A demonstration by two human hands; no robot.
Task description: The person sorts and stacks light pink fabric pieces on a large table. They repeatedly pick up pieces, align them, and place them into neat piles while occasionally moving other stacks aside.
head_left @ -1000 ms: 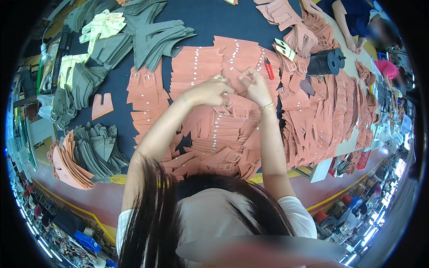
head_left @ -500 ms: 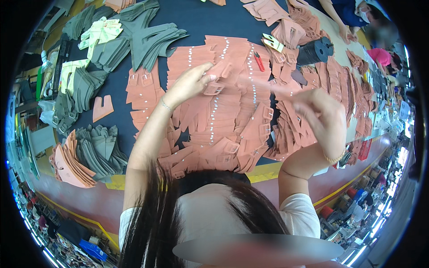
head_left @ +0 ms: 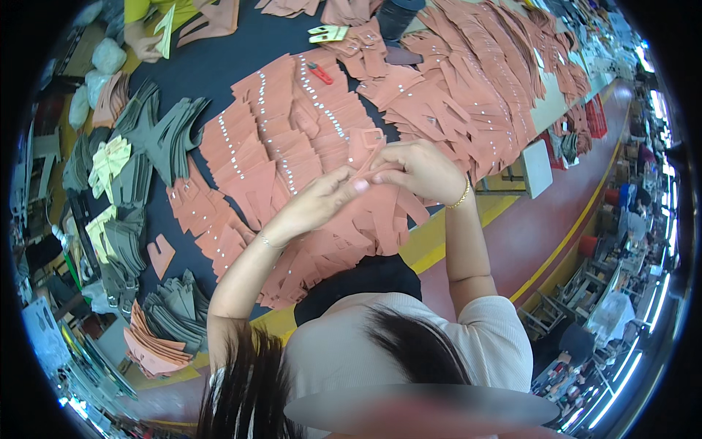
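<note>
Between both hands is a salmon-pink, leather-like strap piece with a covered buckle (head_left: 370,140). My left hand (head_left: 319,203) pinches its near end with thumb and fingers. Close against it, my right hand (head_left: 419,170) has curled fingers on the same piece, and the fingertips of the two hands nearly meet. Underneath lie overlapping rows of similar pink pieces (head_left: 318,150), marked with small white tags. Part of the held piece is hidden behind my fingers. Red-handled thread snips (head_left: 319,73) rest on the rows beyond my hands.
Dark green cut pieces (head_left: 172,132) are stacked at the left, with pale yellow pieces (head_left: 110,164) among them. A black cylinder (head_left: 398,18) stands at the far side. Another person's hand (head_left: 148,50) is at the far left. More pink rows (head_left: 475,95) cover the right side.
My right hand has come in from the right to meet my left hand at the strap piece. The whole view has turned and shifted, and a person in yellow now shows at the far left.
</note>
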